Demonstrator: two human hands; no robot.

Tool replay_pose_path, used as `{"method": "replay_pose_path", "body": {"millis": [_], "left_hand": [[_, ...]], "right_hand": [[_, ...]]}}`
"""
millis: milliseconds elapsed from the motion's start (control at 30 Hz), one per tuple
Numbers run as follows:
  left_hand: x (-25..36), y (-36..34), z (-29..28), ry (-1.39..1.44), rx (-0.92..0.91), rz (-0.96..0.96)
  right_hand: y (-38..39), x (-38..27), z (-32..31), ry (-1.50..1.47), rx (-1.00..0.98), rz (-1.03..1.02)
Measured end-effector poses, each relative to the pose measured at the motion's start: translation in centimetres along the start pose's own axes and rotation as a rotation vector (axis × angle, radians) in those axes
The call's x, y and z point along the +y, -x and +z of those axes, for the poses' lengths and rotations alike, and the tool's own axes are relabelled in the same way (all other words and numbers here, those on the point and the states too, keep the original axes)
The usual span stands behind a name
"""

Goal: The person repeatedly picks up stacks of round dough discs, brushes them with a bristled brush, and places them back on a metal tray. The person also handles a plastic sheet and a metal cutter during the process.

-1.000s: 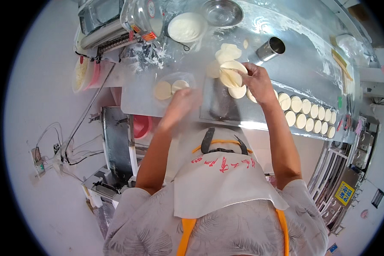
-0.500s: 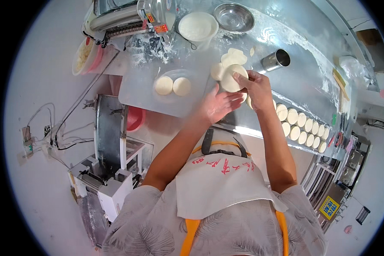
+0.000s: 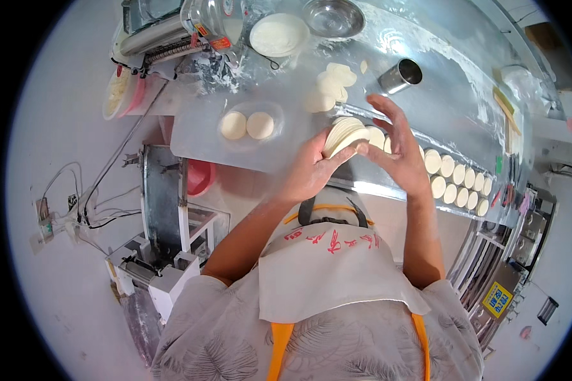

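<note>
My left hand [image 3: 310, 168] is closed around a fanned stack of thin round dough discs [image 3: 342, 133]. My right hand [image 3: 400, 149] has its fingers spread and raised beside the stack, its thumb at the stack's edge near my left thumb. Beyond them, loose dough discs [image 3: 330, 84] overlap on the metal table [image 3: 235, 80]. To the left, two discs [image 3: 246, 126] lie on a translucent board [image 3: 197, 140]. Two rows of round stacks [image 3: 456, 178] line a metal tray at the right.
A roller machine [image 3: 159, 35], a bowl of white powder [image 3: 278, 35] and a steel bowl [image 3: 333, 16] stand at the back. A steel cylinder [image 3: 400, 76] stands right of the loose discs. A pink basin [image 3: 200, 178] sits below the table's left edge; a pink-rimmed tub [image 3: 121, 92] is at far left.
My left hand has come up to the stack and closed on it. The stack has moved down from the loose pile, and my right hand's fingers have opened off it.
</note>
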State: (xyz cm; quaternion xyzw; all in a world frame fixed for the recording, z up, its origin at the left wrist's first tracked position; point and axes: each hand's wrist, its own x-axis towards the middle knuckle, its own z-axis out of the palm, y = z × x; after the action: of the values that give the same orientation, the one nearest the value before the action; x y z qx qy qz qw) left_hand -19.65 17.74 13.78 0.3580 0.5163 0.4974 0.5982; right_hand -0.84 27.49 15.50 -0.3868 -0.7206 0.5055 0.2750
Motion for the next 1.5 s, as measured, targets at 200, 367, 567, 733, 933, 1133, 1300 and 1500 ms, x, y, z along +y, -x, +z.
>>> {"method": "replay_pose_path", "body": {"millis": [200, 367, 567, 733, 933, 1133, 1300, 1500], "left_hand": [[1.6, 1.1, 0.1, -0.328, -0.046, -0.055], [0.5, 1.4, 0.1, -0.086, 0.064, -0.063], [-1.9, 1.5, -6.5, 0.340, 0.061, -0.282], [-8.4, 1.6, -8.1, -0.148, 0.110, -0.207], [-11.0, 0.1, -6.2, -0.037, 0.005, -0.314], [-12.3, -4.5, -2.2, 0.628, -0.130, -0.465], [-7.0, -6.7, -0.6, 1.176, -0.285, -0.277], [-4.3, -3.8, -0.5, 0.573, -0.132, -0.115]], "right_hand": [[-0.4, 2.1, -1.3, -0.398, -0.383, 0.260], [0.6, 0.5, -0.1, -0.221, -0.200, 0.209], [0.0, -1.0, -3.4, -0.637, 0.034, 0.168], [-3.2, 0.1, -4.2, -0.299, 0.045, 0.242], [-3.0, 0.8, -2.0, -0.391, 0.100, 0.288], [-3.9, -2.0, 0.0, -0.335, 0.035, 0.338], [-3.0, 0.5, 0.8, 0.147, 0.004, 0.392], [-1.8, -1.5, 0.7, 0.229, 0.152, 0.435]]}}
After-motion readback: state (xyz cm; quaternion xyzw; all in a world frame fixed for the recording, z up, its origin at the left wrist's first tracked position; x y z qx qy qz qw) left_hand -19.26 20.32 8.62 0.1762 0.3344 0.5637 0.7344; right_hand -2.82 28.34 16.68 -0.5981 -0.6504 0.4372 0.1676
